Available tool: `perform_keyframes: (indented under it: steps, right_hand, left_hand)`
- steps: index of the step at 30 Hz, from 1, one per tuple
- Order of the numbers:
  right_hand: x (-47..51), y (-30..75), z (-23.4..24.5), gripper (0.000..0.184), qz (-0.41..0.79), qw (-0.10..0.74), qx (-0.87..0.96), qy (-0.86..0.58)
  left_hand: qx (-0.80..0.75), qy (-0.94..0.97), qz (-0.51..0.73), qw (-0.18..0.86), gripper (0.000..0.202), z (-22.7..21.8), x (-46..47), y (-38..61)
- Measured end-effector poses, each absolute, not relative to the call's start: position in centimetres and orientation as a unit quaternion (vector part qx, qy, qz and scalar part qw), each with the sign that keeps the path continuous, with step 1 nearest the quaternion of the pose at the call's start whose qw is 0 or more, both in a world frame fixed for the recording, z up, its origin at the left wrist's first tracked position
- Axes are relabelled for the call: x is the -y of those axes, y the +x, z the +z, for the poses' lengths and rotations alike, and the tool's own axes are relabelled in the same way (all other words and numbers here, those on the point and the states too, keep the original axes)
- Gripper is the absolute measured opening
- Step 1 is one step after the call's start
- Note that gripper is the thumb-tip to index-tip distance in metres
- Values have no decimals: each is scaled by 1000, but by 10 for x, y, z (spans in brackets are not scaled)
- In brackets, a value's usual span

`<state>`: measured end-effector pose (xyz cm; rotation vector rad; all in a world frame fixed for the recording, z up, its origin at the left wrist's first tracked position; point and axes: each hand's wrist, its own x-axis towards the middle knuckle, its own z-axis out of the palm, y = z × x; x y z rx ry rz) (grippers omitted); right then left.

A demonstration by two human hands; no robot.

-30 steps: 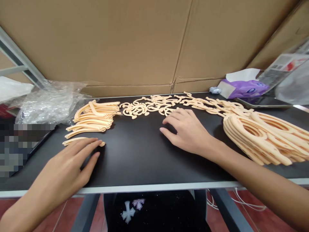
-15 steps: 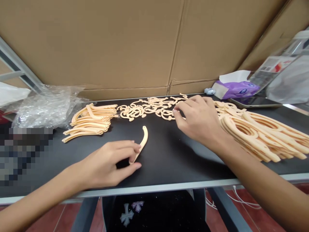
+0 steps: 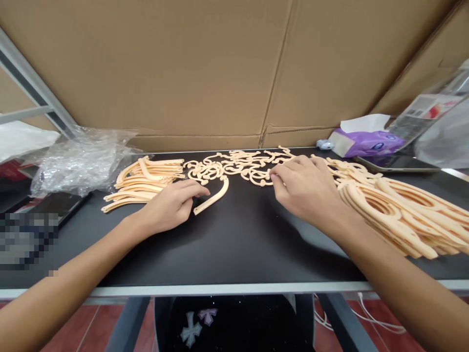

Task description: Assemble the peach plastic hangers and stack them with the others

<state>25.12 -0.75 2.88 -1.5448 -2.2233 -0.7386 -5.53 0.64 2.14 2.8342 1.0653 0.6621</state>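
My left hand (image 3: 166,209) rests on the black table (image 3: 227,249) with its fingers curled against a curved peach plastic piece (image 3: 215,194). The index fingertip touches the piece's middle. Just left of it lies a pile of similar curved pieces (image 3: 146,178). My right hand (image 3: 309,191) reaches into a scatter of small peach hook parts (image 3: 234,164) at the table's back. Its fingertips are pinched together on one of them. A stack of large peach hanger bodies (image 3: 406,208) lies right of that hand.
A cardboard wall (image 3: 220,63) closes off the back of the table. Crumpled clear plastic wrap (image 3: 76,159) sits at the back left. A purple tissue pack (image 3: 366,142) and a flat dark device (image 3: 397,164) lie at the back right.
My left hand took one curved piece from the left pile and carried it toward the back centre. My right hand moved back into the small hooks and pinched there.
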Motion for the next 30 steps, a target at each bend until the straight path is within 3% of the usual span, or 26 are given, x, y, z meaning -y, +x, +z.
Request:
perform_keyframes:
  steps: [19,30]
  right_hand:
    - [8,251,32,33,-259,156,777,-552]
    - [10,248,39,35,-229,97,768,-590]
  left_hand:
    - [-315,938,144,28,35,22,4,-52]
    - [-285,944,165,27,22,22,8,-48]
